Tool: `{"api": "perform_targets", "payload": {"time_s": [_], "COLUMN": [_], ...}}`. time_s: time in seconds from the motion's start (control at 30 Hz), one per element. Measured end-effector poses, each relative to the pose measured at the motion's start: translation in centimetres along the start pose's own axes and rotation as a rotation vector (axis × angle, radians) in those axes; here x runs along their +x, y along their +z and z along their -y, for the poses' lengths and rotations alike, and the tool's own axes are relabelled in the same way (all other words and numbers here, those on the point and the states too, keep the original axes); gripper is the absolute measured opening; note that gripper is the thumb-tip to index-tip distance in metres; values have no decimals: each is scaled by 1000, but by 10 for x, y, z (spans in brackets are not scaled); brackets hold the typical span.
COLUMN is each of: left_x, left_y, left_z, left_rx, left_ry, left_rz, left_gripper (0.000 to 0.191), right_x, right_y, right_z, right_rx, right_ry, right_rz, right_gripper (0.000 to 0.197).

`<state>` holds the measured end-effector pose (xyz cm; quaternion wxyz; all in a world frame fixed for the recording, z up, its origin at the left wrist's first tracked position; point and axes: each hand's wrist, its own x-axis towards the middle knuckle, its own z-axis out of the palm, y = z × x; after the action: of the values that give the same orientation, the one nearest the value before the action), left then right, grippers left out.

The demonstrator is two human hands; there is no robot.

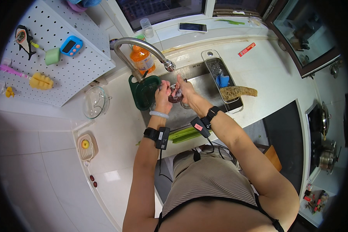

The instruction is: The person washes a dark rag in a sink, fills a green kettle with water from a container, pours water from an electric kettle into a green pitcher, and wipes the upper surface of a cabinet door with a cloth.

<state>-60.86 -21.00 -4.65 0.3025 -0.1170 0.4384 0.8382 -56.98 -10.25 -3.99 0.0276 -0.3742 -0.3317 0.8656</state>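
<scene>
Both hands are over the left part of a stainless steel sink (203, 85), holding a dark, reddish-brown rounded object (175, 96) with whitish foam on it; its exact kind cannot be made out. My left hand (163, 94) grips its left side, beside a green plastic basin (145, 90). My right hand (185, 88) holds its right side, with the thumb raised. The curved faucet (142, 40) has its spout above the hands. Green stalks (185, 135) lie along the sink's front edge.
A strainer basket (216, 65) with a blue cloth (222, 80) and a loofah (237, 92) spans the sink's right side. An orange detergent bottle (142, 59) stands behind the basin. Left are a glass bowl (95, 102) and a small basket (84, 152) holding an apple (85, 144).
</scene>
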Motion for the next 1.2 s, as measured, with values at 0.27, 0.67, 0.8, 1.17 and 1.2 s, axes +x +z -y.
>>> {"api": "perform_targets", "payload": {"time_s": [0.27,0.67,0.8,1.17,1.2], "left_x": [-10,-41,-59,-49,-46], "left_y": [-5,-1,15,6,3], "left_z": [-7,17,21,12,10], "left_rx": [-188,-444,-268,-110,32], "left_ry": [-76,-114,-108,-102,-119], "left_rz": [65,44,129,83,119], "left_gripper": [23,24,27,27,29], "right_x": [-4,-49,-26,6,13], "right_y": [-9,-8,-12,-21,-26], "right_z": [-11,-28,-1,-14,-8], "right_rx": [115,-1127,-852,-888,-922], "right_ry": [-73,-1049,-785,-757,-725], "right_rz": [68,286,70,44,7], "right_gripper": [41,34,27,26,25]}}
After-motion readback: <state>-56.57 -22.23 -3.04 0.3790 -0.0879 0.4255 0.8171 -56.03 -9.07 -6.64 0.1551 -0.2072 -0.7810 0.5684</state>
